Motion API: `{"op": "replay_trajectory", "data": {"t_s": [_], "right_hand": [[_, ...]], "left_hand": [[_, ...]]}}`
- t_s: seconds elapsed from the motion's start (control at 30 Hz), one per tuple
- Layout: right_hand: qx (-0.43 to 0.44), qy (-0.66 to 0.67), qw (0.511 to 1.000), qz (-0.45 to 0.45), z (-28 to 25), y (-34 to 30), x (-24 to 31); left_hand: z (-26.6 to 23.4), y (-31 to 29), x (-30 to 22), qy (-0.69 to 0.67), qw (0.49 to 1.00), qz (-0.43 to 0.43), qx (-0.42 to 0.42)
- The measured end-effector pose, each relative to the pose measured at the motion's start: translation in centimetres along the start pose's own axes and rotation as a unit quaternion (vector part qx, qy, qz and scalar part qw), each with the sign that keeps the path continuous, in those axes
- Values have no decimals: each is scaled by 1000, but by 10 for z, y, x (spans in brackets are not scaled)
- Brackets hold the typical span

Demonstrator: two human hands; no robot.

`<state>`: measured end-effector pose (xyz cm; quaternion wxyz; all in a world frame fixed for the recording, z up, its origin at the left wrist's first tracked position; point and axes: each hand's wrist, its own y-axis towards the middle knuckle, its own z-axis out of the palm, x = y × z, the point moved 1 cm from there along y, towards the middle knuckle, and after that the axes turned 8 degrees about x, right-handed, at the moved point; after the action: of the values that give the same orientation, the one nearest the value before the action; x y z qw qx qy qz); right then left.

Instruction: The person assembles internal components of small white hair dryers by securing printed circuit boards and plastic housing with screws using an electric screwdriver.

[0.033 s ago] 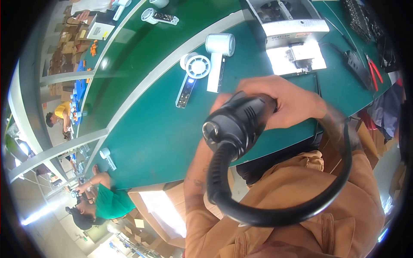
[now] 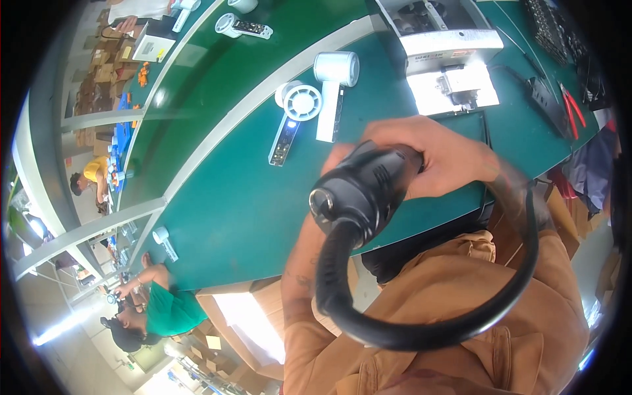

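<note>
A black electric screwdriver (image 2: pixel 362 187) with a metal hanging ring and a thick black cable stands upright close to the view. My right hand (image 2: pixel 451 158) is closed around its far side. My left hand (image 2: pixel 334 158) is mostly behind the tool, with only a strip of skin showing; its fingers are hidden, as is whatever lies under the tool. Just beyond my hands, a white handheld fan (image 2: pixel 303 102) lies with its handle open, showing a circuit board and a lit blue light. Beside it lies another white fan (image 2: pixel 336 69).
At the back right stands a metal machine (image 2: pixel 454 43) with a bright white plate. Red-handled pliers (image 2: pixel 571 112) lie near a black power strip (image 2: pixel 548 105). A metal rail (image 2: pixel 230 118) divides the green bench from a green belt with another fan (image 2: pixel 243 26). A co-worker in green (image 2: pixel 168 309) sits at left.
</note>
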<state>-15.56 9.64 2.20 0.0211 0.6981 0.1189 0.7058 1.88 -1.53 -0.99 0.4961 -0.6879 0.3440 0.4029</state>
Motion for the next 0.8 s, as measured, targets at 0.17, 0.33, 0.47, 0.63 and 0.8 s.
{"op": "replay_trajectory", "data": {"t_s": [0.17,0.33,0.47,0.63,0.8], "right_hand": [[23,-14,1000,0,2,3,2],[14,-32,999,-33,-2,1,-1],[14,-70,996,-51,-1,3,3],[33,-67,997,-27,-2,2,6],[34,-34,997,-68,-4,0,-7]], "left_hand": [[1,-9,17,-266,963,22,-21],[-2,-7,4,-453,890,37,27],[-1,-12,6,-314,941,123,5],[3,-12,-12,-396,912,105,4],[3,-12,-15,-303,941,150,10]]}}
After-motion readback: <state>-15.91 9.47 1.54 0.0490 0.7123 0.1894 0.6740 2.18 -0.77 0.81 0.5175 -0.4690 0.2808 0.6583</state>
